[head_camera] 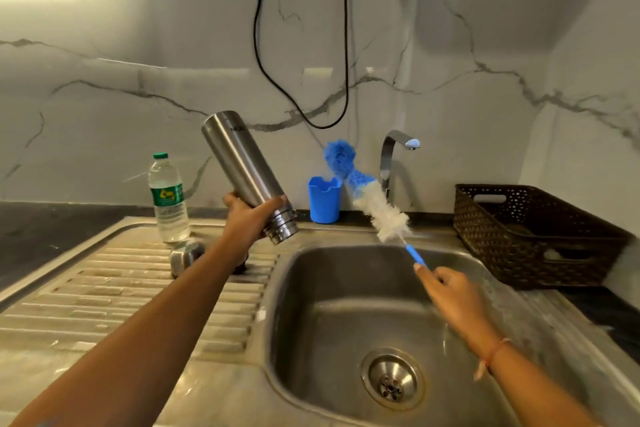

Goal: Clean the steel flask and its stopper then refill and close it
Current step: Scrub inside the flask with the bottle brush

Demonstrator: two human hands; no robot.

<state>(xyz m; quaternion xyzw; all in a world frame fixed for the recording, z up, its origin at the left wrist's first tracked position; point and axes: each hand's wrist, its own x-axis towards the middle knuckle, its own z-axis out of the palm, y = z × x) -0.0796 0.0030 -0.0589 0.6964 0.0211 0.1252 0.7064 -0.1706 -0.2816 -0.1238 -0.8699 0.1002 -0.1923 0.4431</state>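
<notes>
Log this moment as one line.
left hand: grips flask, mouth angled down toward sink | right hand: holds brush by handle, outside flask | steel cap: on drainboard

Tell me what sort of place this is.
Probably a home kitchen: stainless steel sink with ribbed drainboard, tap before a marble-look backsplash, brown basket beside it.

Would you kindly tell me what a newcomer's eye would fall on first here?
The steel flask stands out, held tilted with its mouth downward in the left hand over the left rim of the sink. Next comes the bottle brush, white bristles and blue tip pointing up towards the tap, its blue handle pinched by the right hand above the sink.
</notes>
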